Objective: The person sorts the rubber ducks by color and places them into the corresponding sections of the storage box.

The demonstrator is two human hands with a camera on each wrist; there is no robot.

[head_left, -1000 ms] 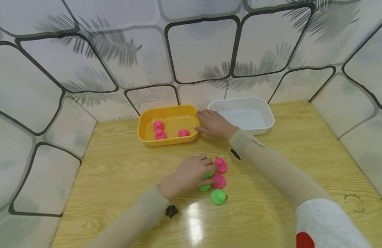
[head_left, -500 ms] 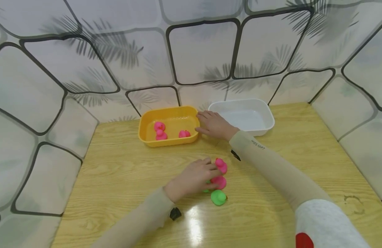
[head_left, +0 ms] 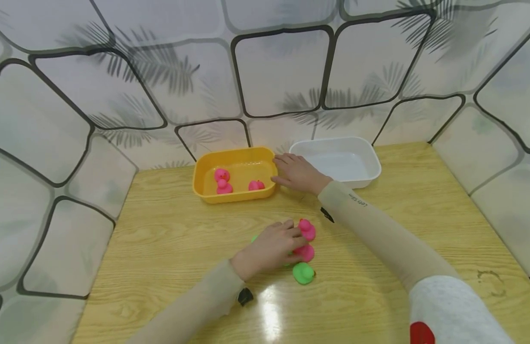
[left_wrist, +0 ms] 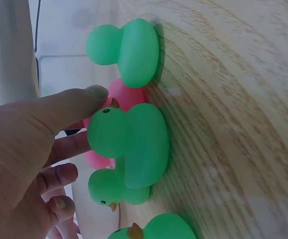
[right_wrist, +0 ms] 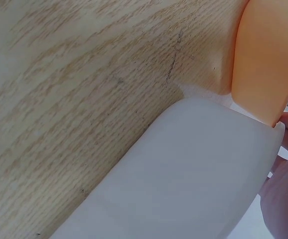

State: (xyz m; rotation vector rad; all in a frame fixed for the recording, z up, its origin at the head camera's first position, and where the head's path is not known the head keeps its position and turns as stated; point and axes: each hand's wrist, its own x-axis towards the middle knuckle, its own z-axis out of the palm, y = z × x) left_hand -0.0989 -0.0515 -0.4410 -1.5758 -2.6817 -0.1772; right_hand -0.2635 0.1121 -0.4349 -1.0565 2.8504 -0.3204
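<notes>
In the head view my left hand (head_left: 269, 249) reaches over a cluster of rubber ducks, thumb and fingers on either side of a pink rubber duck (head_left: 305, 252). Another pink rubber duck (head_left: 307, 230) lies just beyond its fingertips. A green rubber duck (head_left: 303, 273) sits nearer the body. The left wrist view shows several green rubber ducks, one (left_wrist: 146, 144) standing in front of the fingers and partly hiding the grip. My right hand (head_left: 300, 173) rests with fairly straight fingers at the right rim of the yellow tray (head_left: 237, 197), beside the white tray (head_left: 368, 177).
Three pink rubber ducks, one of them a duck (head_left: 224, 187) near the front wall, lie in the yellow tray. Both trays stand at the back of the wooden table (head_left: 162, 248), against a patterned wall (head_left: 282, 71).
My left hand has shifted slightly right, over the green ducks to the pink one; a bit of green now shows behind the hand. The right hand stays at the tray.
</notes>
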